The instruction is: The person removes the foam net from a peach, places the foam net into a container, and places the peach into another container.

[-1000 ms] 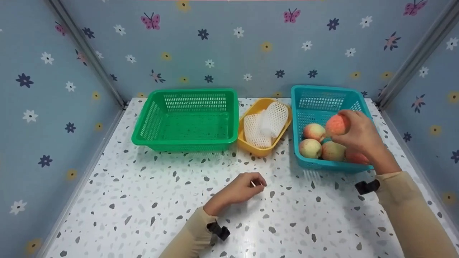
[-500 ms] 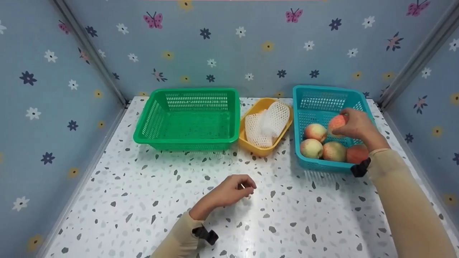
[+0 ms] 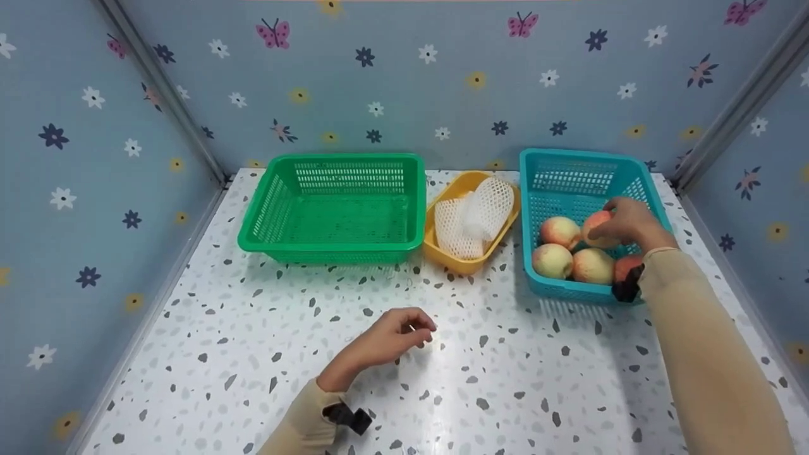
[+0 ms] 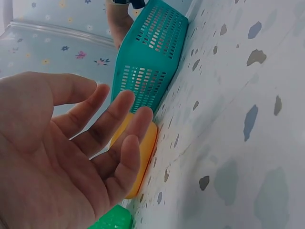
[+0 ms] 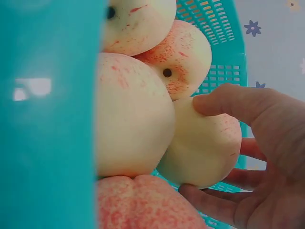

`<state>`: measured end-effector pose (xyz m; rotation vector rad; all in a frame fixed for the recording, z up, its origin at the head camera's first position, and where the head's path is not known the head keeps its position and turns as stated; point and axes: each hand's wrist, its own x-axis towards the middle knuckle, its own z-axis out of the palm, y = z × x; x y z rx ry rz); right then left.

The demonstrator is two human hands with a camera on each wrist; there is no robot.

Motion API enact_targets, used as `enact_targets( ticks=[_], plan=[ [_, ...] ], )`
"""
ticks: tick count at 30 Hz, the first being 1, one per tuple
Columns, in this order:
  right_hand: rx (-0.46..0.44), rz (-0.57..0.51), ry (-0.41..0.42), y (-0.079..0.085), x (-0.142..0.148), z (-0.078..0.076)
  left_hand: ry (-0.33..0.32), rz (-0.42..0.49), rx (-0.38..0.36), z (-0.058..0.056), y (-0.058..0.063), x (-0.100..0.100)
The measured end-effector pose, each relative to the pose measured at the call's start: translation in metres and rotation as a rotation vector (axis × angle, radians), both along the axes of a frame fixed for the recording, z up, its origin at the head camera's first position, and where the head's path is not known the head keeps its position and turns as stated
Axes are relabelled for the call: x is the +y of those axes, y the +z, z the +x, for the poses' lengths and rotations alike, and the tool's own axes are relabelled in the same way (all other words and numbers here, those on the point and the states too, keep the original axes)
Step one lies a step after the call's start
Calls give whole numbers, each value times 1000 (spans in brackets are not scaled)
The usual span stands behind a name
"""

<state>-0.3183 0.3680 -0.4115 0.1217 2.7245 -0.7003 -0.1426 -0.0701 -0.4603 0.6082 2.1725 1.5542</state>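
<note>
My right hand (image 3: 635,224) grips a peach (image 3: 597,229) inside the blue basket (image 3: 562,287). In the right wrist view the thumb lies on one side of this pale peach (image 5: 202,148) and the fingers curl round the other. It sits right against other peaches (image 5: 133,114), one of them redder (image 5: 147,205). My left hand (image 3: 389,338) is over the table in front of the baskets, holding nothing. The left wrist view shows its fingers (image 4: 112,119) loosely bent, with the palm turned to the camera.
A yellow basket (image 3: 464,265) holding white foam fruit nets (image 3: 456,230) stands left of the blue one. Further left is a green basket (image 3: 332,248) with nothing in it. Patterned walls (image 3: 404,76) enclose the speckled table (image 3: 505,379) at the back and sides.
My right hand has lowered the peach deeper into the blue basket, down beside the others. My left hand has drifted left over the table.
</note>
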Motion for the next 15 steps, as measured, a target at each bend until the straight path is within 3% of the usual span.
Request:
enact_targets(
  ticks=[11,15],
  plan=[
    [-87,-40,-11,2,4,-6,7,21,-12,0,-4,-4],
    [-72,-12,0,3,7,-11,6,37,-11,-2,-5,-6]
  ],
)
